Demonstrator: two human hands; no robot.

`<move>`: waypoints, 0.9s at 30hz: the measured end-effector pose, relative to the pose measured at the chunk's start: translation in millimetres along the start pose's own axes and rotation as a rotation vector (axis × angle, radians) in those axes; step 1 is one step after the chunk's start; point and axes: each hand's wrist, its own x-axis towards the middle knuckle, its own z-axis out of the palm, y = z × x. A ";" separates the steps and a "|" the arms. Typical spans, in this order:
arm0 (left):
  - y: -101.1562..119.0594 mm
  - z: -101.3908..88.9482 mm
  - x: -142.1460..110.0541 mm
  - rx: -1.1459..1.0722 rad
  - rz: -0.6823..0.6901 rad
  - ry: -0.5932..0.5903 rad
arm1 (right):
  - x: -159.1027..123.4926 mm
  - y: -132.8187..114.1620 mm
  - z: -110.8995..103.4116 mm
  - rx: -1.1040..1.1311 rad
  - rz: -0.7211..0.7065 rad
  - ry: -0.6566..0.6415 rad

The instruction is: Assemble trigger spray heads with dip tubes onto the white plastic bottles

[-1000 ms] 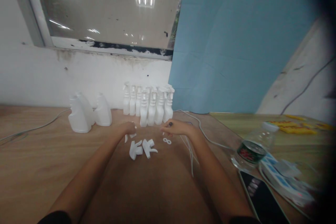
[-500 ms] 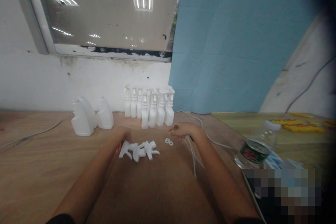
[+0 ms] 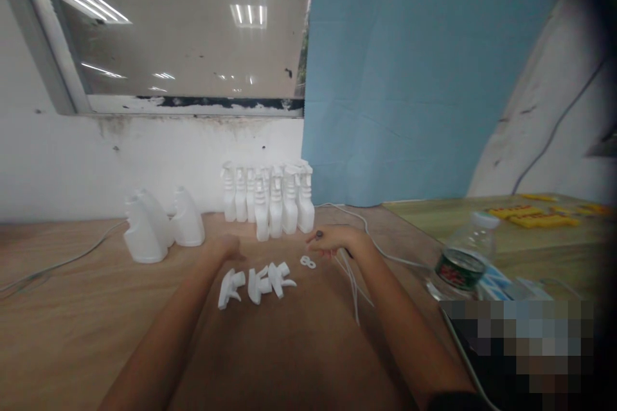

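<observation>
Three white spray trigger heads (image 3: 258, 286) lie in a row on the wooden table (image 3: 284, 353). My left hand (image 3: 227, 247) is low over the table just behind the leftmost head; its fingers are blurred and partly hidden. To the right, my right hand (image 3: 333, 241) is curled, with a dark ring-like band on a finger. Several thin white tubes (image 3: 354, 289) come out of its palm and slant down toward me. Just left of its fingertips lie two small white ring washers (image 3: 307, 262), touching each other.
White spray bottles with trigger heads (image 3: 274, 205) stand grouped at the back by the wall. Three headless white bottles (image 3: 144, 237) are at the left. A clear water bottle (image 3: 460, 263) stands at the right, and a white cable (image 3: 380, 247) runs behind my right arm.
The leftmost trigger head now lies apart from the other two, and my left hand has come away from it. My right hand has kept its place by the washers. The view has shifted slightly.
</observation>
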 end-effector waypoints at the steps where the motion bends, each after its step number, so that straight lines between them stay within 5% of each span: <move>1: 2.3 -2.4 -0.6 0.013 0.021 0.046 | -0.2 -0.1 -0.2 0.001 0.000 -0.001; 8: 39.9 -18.9 20.5 -0.035 0.027 0.466 | -5.9 -0.5 -4.2 0.006 -0.007 0.005; 16: 53.8 -25.7 61.7 -0.218 0.033 0.617 | -14.0 3.0 -7.1 0.026 -0.037 0.053; 21: 43.5 -26.5 45.1 -0.332 0.069 0.791 | -25.1 -10.7 -14.9 0.054 -0.179 0.189; 27: 39.0 -49.6 -0.1 -0.424 0.124 1.004 | -34.2 -40.2 -17.7 0.279 -0.516 0.594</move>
